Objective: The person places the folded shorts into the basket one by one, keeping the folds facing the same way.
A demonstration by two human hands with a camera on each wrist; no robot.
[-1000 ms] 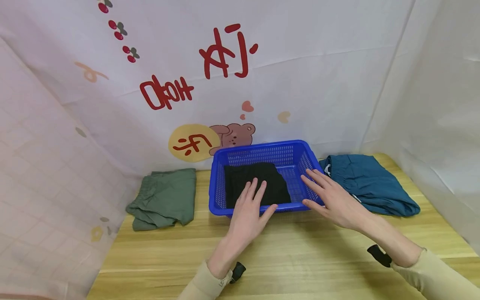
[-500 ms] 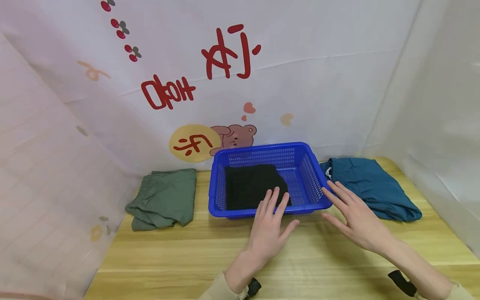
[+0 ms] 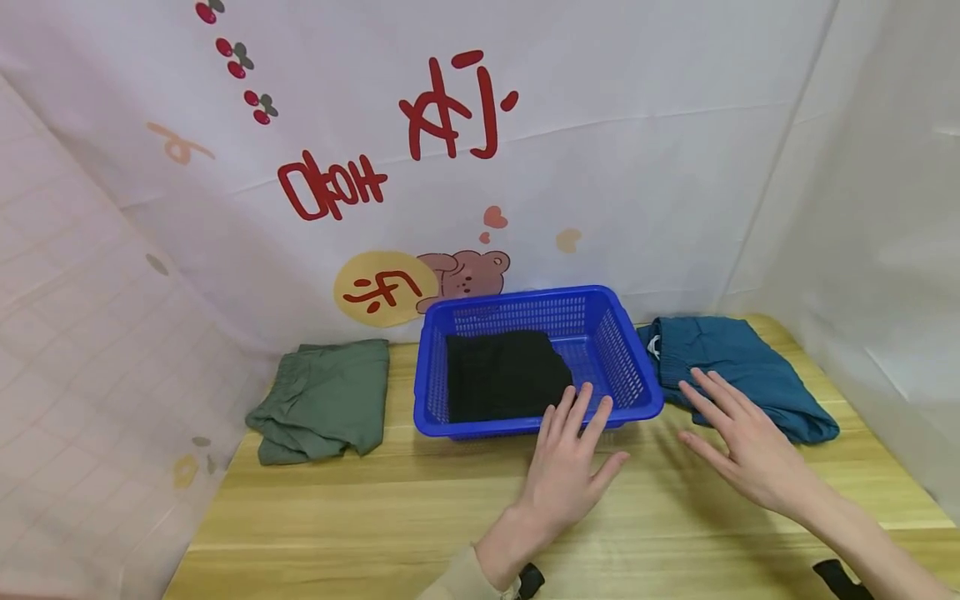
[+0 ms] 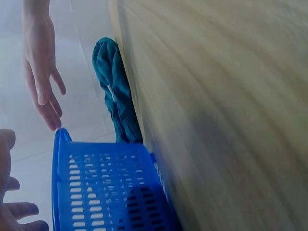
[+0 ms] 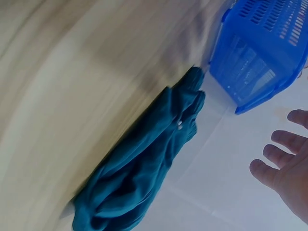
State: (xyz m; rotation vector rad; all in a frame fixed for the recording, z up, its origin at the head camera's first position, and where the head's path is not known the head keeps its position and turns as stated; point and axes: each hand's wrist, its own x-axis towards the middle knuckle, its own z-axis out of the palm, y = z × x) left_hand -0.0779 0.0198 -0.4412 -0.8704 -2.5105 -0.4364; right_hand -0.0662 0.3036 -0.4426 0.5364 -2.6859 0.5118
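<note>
My left hand (image 3: pixel 566 471) hovers at the front right part of the blue basket (image 3: pixel 480 428), fingers spread and straight, holding nothing. In the basket's left part lies a folded black garment (image 3: pixel 506 375). My right hand (image 3: pixel 750 454) is in the air to the right of the basket, its fingers stretched toward the folded teal garment (image 3: pixel 738 354), which has an elastic waistband. In the right wrist view the teal garment (image 5: pixel 139 159) lies on the table, with the right hand (image 5: pixel 288 168) apart from it.
A folded green garment (image 3: pixel 330 400) with a gathered waistband lies left of the basket on the wooden table (image 3: pixel 360 525). White printed cloth (image 3: pixel 637 183) hangs behind the table and along both sides.
Both hands have moved to the right and toward the front, away from over the basket. The right hand has gone from the basket's right side toward the teal garment. The garments stay in place.
</note>
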